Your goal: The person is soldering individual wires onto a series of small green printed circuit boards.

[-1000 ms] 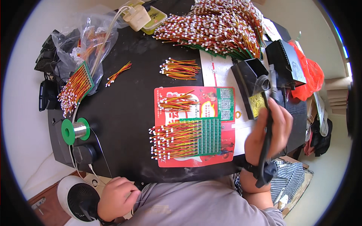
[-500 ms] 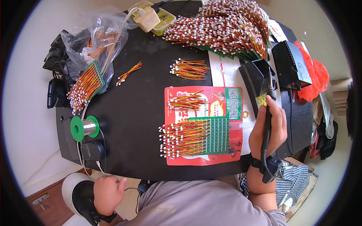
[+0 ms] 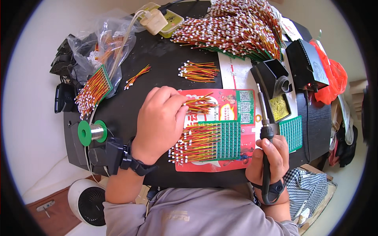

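Note:
My right hand (image 3: 271, 155) is wrapped round a soldering iron (image 3: 265, 129), its metal tip pointing up and away. My left hand (image 3: 161, 118) reaches over the red card, fingers bent and closed at the white-plug ends of a small loose bunch of connector wires (image 3: 201, 105); its fingertips partly hide those ends. Below the bunch, a green circuit board panel (image 3: 228, 139) lies on the red card (image 3: 246, 157), with rows of red, yellow and dark wires running left from it. My left hand and wrist cover part of these rows.
A black iron stand (image 3: 271, 74) with a yellow sponge (image 3: 279, 108) stands at right, beside a black soldering station (image 3: 307, 65) and a bare green panel (image 3: 290, 133). A large wired pile (image 3: 236, 31) fills the back. A solder spool (image 3: 92, 133) sits at left.
My left hand has risen from below the table edge to the loose wires. My right hand has drawn the soldering iron out of its stand and back toward me.

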A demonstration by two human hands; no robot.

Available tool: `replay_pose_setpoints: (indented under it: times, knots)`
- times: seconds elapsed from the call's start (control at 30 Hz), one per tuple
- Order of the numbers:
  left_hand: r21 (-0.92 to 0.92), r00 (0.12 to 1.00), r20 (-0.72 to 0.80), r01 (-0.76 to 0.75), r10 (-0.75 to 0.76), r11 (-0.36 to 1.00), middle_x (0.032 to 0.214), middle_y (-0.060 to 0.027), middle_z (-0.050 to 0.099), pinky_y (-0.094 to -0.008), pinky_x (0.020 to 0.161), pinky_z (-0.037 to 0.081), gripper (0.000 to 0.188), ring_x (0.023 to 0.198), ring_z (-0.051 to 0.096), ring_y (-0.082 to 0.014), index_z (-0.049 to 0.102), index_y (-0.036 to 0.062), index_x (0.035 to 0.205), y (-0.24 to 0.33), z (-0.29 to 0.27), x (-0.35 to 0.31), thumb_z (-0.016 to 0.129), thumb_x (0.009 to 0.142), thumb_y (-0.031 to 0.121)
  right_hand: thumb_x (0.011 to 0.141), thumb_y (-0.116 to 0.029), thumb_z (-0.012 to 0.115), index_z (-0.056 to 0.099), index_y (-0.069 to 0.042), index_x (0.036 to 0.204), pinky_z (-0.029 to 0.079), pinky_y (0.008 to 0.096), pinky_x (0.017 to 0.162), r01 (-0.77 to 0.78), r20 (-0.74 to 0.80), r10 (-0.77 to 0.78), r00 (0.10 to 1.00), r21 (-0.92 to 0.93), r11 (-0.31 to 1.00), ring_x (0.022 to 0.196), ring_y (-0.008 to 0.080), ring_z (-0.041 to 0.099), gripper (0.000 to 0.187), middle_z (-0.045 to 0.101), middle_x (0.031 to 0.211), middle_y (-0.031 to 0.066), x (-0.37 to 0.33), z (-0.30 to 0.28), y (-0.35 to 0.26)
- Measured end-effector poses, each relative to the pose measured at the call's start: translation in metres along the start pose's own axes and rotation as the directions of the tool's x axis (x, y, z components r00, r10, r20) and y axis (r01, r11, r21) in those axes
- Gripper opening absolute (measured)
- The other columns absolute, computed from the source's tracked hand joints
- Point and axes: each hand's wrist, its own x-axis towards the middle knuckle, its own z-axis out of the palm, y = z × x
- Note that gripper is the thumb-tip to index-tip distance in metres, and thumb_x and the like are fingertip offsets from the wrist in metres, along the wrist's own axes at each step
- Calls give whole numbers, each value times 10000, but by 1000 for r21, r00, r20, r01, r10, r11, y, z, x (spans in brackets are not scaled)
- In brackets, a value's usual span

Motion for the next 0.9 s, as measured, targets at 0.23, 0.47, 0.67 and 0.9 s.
replay_pose_setpoints:
  times: [0.23,0.47,0.67,0.9]
  knots:
    - [5,998,-18,59,-59,998,853,-107,662,-377,728,505,150,800,622,-292,722,10,882,-14,14,-5,746,740,-30,800,39,708,580,-48,1241,458,347,561,13,48,-13,999,-3,1000,663,237,545,468,540,896,114,1,-2,4]
    - [-520,915,85,378,-393,766,883,-94,658,-247,675,502,94,775,640,-129,631,-19,883,3,5,-16,632,825,-94,807,43,701,562,-59,1263,467,352,573,-31,93,29,995,21,999,665,237,550,488,538,895,110,3,-5,3]
    - [-878,800,293,442,-524,185,963,-103,639,-251,844,495,186,935,625,-120,633,-76,1034,32,-7,-13,515,899,-124,823,36,692,555,-68,1273,473,357,582,-48,103,44,994,37,998,673,247,562,483,562,915,119,2,-6,3]
    - [-833,901,264,393,-345,390,982,-121,642,-259,825,496,166,908,631,-133,649,-84,992,36,-17,-25,499,925,-112,826,30,727,507,-49,1295,472,360,607,-208,47,205,978,71,976,689,249,575,524,597,849,129,3,-9,1]
